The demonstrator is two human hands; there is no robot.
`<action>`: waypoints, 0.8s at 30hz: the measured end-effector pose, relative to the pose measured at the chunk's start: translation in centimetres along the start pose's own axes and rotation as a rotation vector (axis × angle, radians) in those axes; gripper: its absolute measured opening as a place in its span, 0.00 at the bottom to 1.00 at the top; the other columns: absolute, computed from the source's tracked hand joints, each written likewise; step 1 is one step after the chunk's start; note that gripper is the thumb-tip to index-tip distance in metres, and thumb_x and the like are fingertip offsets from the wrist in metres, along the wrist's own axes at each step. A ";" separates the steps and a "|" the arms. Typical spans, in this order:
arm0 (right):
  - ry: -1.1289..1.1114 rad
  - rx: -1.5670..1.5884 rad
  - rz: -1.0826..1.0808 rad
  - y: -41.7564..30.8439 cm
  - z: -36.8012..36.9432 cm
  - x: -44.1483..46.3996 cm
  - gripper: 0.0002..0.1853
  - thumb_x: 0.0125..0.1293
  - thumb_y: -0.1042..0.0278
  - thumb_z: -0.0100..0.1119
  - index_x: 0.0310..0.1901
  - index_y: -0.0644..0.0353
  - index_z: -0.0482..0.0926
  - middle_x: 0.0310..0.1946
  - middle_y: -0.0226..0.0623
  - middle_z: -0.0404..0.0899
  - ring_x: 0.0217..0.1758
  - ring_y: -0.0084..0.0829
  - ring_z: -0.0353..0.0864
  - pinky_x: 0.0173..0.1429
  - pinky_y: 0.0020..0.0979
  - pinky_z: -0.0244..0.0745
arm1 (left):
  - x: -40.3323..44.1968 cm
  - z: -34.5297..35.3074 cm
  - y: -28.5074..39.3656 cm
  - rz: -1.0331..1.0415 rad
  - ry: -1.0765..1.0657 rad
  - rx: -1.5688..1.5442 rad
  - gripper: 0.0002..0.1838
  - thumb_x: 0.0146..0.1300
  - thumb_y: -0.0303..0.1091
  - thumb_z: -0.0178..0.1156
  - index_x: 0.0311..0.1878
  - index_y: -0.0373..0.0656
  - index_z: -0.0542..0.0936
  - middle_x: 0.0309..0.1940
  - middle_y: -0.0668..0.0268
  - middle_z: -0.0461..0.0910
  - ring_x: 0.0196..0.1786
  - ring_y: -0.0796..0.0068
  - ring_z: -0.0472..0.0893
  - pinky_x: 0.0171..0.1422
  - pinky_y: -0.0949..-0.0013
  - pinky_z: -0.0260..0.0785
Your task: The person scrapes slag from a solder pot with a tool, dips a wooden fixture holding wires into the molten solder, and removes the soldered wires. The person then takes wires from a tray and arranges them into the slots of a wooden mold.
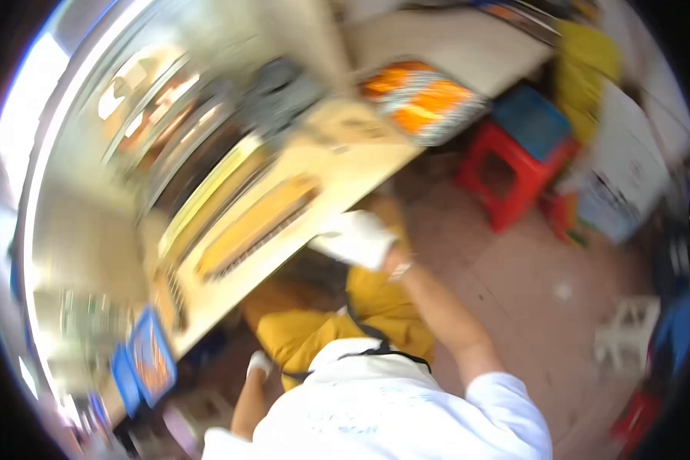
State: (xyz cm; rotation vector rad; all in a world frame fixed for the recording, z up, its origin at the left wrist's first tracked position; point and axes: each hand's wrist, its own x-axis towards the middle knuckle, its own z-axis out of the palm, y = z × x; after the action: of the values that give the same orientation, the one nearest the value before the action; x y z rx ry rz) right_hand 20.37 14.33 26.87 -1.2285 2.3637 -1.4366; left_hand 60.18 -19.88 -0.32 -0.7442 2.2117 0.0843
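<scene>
My right hand (356,238), in a white glove, is by the front edge of the workbench (314,218), above my lap. Motion blur hides its fingers, and I cannot tell if it holds anything. My left hand (259,363), also in a white glove, hangs low at my left side below the bench edge. Its fingers are too small and smeared to read. Nearest to my right hand on the bench lies a long yellow-orange strip (257,226) with a dark toothed edge. Behind it runs a longer yellow bar (211,195).
A tray of orange pieces (422,100) sits at the bench's right part. A blue bin (152,356) with copper-coloured parts is at the left end. A red stool (506,172) with a blue top and a white stool (629,333) stand on the floor to the right.
</scene>
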 end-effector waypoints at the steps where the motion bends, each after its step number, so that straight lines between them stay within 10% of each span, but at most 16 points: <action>1: -0.015 0.000 -0.039 0.6 0.8 0.0 0.14 0.53 0.51 0.54 0.28 0.53 0.80 0.26 0.41 0.78 0.30 0.44 0.77 0.34 0.39 0.72 | -4.6 -3.8 2.2 -0.014 0.063 -0.082 0.15 0.46 0.35 0.58 0.38 0.39 0.79 0.41 0.52 0.77 0.47 0.55 0.75 0.48 0.62 0.69; 11: -0.004 0.103 0.020 -0.9 1.1 -0.8 0.10 0.53 0.61 0.58 0.28 0.59 0.80 0.26 0.42 0.78 0.31 0.41 0.77 0.35 0.36 0.70 | -9.1 -5.0 4.3 -0.148 0.015 -0.266 0.16 0.48 0.37 0.53 0.38 0.39 0.79 0.40 0.49 0.76 0.47 0.51 0.74 0.49 0.60 0.68; 16: 0.126 -0.047 0.014 1.5 -1.3 1.4 0.13 0.54 0.59 0.51 0.26 0.59 0.79 0.26 0.48 0.76 0.32 0.48 0.75 0.35 0.41 0.69 | -7.5 -4.5 2.1 0.397 -0.091 0.764 0.14 0.58 0.30 0.45 0.41 0.45 0.80 0.45 0.64 0.77 0.47 0.67 0.77 0.48 0.65 0.71; 19: 0.369 -0.085 0.065 2.6 -3.1 3.5 0.15 0.56 0.56 0.50 0.29 0.60 0.77 0.29 0.48 0.76 0.33 0.49 0.75 0.36 0.43 0.69 | 0.5 2.7 -3.3 0.347 0.082 0.606 0.14 0.57 0.35 0.48 0.42 0.47 0.80 0.45 0.62 0.77 0.48 0.64 0.77 0.46 0.65 0.71; 24: 0.621 -0.377 -0.018 7.7 -2.3 7.3 0.08 0.57 0.64 0.46 0.25 0.58 0.70 0.24 0.42 0.72 0.28 0.43 0.73 0.32 0.42 0.69 | 13.8 -25.9 11.0 0.678 0.351 1.004 0.14 0.57 0.35 0.48 0.42 0.46 0.80 0.45 0.61 0.77 0.47 0.63 0.77 0.46 0.64 0.70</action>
State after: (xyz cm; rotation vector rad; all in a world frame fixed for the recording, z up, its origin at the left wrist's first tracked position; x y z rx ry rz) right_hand 9.96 12.61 24.29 -0.9592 3.1579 -1.6088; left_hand 29.86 -24.99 5.96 0.5780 2.3253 -0.8108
